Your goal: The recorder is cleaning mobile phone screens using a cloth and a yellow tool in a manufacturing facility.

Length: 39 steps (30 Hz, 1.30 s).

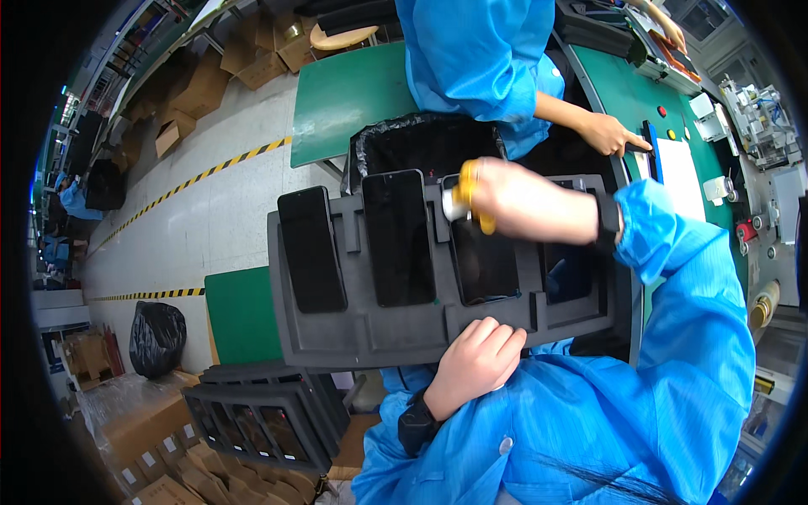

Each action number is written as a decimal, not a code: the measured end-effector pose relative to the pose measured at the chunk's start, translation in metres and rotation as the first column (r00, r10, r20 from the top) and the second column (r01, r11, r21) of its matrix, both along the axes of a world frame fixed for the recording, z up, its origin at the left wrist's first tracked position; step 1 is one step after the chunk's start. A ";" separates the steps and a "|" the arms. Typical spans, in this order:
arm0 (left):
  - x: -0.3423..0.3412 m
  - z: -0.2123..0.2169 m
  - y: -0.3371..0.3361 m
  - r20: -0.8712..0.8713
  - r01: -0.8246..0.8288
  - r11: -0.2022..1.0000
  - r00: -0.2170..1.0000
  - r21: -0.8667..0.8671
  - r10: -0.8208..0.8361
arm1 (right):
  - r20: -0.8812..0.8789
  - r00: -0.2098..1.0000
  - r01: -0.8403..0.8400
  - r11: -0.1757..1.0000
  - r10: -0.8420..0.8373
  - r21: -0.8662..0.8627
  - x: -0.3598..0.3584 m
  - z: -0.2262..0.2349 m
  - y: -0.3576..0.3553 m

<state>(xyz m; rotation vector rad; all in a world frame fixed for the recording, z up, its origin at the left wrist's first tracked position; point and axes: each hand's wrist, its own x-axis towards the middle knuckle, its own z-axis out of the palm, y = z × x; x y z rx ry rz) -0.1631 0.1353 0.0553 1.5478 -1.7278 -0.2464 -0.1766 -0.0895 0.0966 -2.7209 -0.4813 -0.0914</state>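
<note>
A dark grey foam tray (404,337) lies in front of me with several black smartphones side by side in its slots. The leftmost phone (313,252) and the second phone (398,240) lie face up. Over the upper part of the third phone (486,271), my right hand (526,200) is closed around a yellow tool with a white roller-like end (454,204); motion blurs it. At the right, the fourth phone (568,273) is partly hidden by my right forearm. My left hand (480,358) rests on the tray's near edge, fingers laid over the rim, holding nothing.
Beyond the tray stands a bin lined with a black bag (421,139). A co-worker's hand (610,133) points at a blue-edged item on the green bench (619,84). Stacked phone trays (261,421) and cardboard boxes (160,446) are at lower left.
</note>
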 end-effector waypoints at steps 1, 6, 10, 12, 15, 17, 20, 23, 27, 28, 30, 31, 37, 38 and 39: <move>0.001 0.002 0.000 0.003 0.008 1.000 1.000 0.025 -0.008 | 0.048 0.999 -0.020 1.000 0.019 0.014 0.000 0.001 0.002; 0.002 0.000 0.002 0.032 -0.020 0.999 0.999 0.046 0.019 | 0.071 0.987 -0.144 0.989 0.145 -0.021 -0.015 -0.012 0.018; 0.001 0.005 -0.001 0.023 -0.002 1.000 1.000 0.031 0.002 | 0.057 0.976 0.211 0.977 -0.210 -0.010 -0.012 0.003 -0.056; 0.003 0.006 -0.001 0.042 -0.002 0.999 0.999 0.032 0.001 | 0.066 0.992 0.106 0.994 -0.107 0.025 -0.017 -0.010 -0.049; 0.002 0.004 0.000 0.022 -0.002 0.999 1.000 0.042 0.002 | 0.059 0.992 0.110 0.993 -0.112 0.047 -0.010 -0.008 -0.046; 0.000 0.005 0.002 -0.006 -0.009 0.998 1.000 0.058 0.010 | 0.176 0.955 0.247 0.969 -0.238 -0.031 0.013 -0.006 -0.072; 0.005 0.006 0.007 -0.010 0.022 0.999 1.000 0.048 -0.022 | 0.157 0.942 0.288 0.954 -0.297 0.079 0.031 0.007 -0.071; 0.018 0.014 0.025 0.058 -0.061 0.998 0.997 0.015 0.060 | 0.104 0.987 0.115 0.987 -0.126 0.110 0.021 0.031 -0.018; 0.036 0.005 0.055 0.038 -0.128 0.989 0.991 0.072 0.125 | 0.040 0.990 -0.139 0.983 0.135 0.122 0.024 0.004 0.050; 0.038 0.003 0.057 0.033 -0.129 0.989 0.991 0.070 0.127 | 0.022 0.985 -0.174 0.985 0.174 0.017 0.030 -0.001 0.052; 0.040 0.002 0.057 0.026 -0.103 0.994 0.994 0.037 0.102 | 0.039 0.987 -0.152 0.983 0.157 -0.099 0.046 -0.008 0.040; 0.041 0.000 0.055 0.018 -0.093 0.995 0.996 0.028 0.093 | 0.143 0.989 -0.044 0.999 0.044 0.001 0.055 -0.019 0.021; 0.048 0.000 0.061 -0.042 -0.066 0.997 0.997 0.032 0.067 | 0.190 0.958 0.209 0.977 -0.214 0.047 0.082 0.005 0.003; 0.049 0.000 0.061 -0.055 -0.057 0.997 0.997 0.046 0.059 | 0.170 0.982 0.073 0.994 -0.086 0.081 0.070 0.005 0.022; 0.049 0.001 0.058 -0.069 -0.029 0.998 0.997 0.053 0.032 | 0.108 0.992 -0.079 0.994 0.071 0.075 0.055 -0.002 0.032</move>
